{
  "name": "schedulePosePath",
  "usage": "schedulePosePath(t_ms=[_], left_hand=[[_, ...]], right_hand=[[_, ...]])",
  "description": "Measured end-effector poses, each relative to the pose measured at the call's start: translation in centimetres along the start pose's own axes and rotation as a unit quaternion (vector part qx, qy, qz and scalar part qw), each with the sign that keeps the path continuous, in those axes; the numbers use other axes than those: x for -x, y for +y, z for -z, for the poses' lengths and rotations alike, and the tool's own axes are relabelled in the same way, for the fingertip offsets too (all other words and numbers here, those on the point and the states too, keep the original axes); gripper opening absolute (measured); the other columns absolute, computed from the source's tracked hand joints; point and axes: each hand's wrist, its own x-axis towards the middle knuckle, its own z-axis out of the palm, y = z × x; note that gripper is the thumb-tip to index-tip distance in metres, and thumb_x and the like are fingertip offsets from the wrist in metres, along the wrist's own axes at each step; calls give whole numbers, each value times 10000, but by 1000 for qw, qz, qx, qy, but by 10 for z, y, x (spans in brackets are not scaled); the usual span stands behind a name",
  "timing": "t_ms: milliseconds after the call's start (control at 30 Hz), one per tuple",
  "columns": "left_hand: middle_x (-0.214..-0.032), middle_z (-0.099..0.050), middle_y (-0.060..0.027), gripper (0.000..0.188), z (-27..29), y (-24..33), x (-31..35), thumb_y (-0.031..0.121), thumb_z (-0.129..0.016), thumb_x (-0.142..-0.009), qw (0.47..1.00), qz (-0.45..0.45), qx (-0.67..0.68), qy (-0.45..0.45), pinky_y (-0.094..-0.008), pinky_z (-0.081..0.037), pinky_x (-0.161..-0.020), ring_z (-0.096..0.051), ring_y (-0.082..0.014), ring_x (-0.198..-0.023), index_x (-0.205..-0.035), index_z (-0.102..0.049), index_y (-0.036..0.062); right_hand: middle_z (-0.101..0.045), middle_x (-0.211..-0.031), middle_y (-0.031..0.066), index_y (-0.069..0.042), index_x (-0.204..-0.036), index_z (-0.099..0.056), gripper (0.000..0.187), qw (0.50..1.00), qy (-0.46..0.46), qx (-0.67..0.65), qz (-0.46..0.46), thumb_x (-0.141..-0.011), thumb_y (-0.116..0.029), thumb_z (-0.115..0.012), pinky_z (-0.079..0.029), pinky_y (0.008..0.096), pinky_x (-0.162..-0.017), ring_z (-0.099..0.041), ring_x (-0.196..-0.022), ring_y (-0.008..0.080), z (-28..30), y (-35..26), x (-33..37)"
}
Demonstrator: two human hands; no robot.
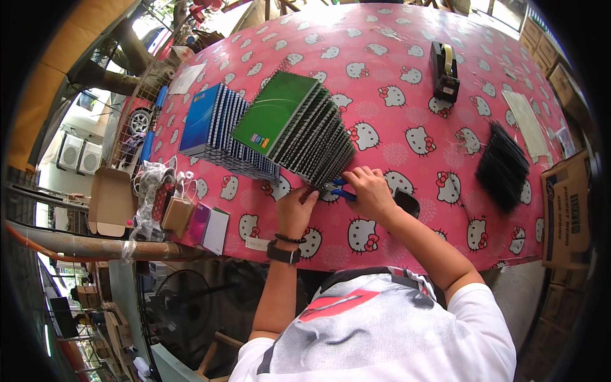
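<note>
A fanned row of spiral notebooks lies on a pink patterned table (407,57), green-covered ones (293,121) in front and blue-covered ones (213,124) to the left. My left hand (296,207) rests at the near end of the green row, a black watch on its wrist. My right hand (369,191) grips blue-handled pliers (340,191) whose tip meets the wire edge of the nearest notebook. A dark object (407,202) lies just behind my right wrist.
A pile of black spiral wire bindings (503,165) lies at right. A black tape dispenser (444,71) stands at the far side, a clear sleeve (525,121) beyond it. Cardboard boxes (566,210) sit at the right edge. Small packets and an open box (111,200) crowd the left edge.
</note>
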Motion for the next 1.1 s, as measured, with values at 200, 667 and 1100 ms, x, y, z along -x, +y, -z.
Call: schedulePosePath(t_ms=[200,667,1100], left_hand=[[-700,-665,-133,209,-1,5,2,182,-668,-800,1000,-11,5,4,-307,-484,-578,-651,-211,-616,-908,-676,3],[-741,-670,-144,221,-6,-3,1,184,-667,-798,1000,-13,-11,12,-321,-497,-610,-656,-224,-652,-906,-666,-9],[-682,-653,-39,244,-9,-5,-3,186,-672,-821,985,135,87,-61,-221,-410,-475,-553,-71,-542,-968,-679,-9]], right_hand=[[-576,-800,84,-72,-896,-563,325,995,-82,-42,-47,-623,-155,-718,-438,374,-731,-582,-825,269,-9,4,-1],[-582,-817,74,-80,-885,-566,293,988,-134,-37,-70,-648,-181,-706,-432,377,-747,-582,-837,253,-15,14,2],[-591,-846,73,-83,-896,-571,318,987,-150,-15,-54,-636,-190,-721,-435,366,-765,-585,-875,245,-15,17,2]])
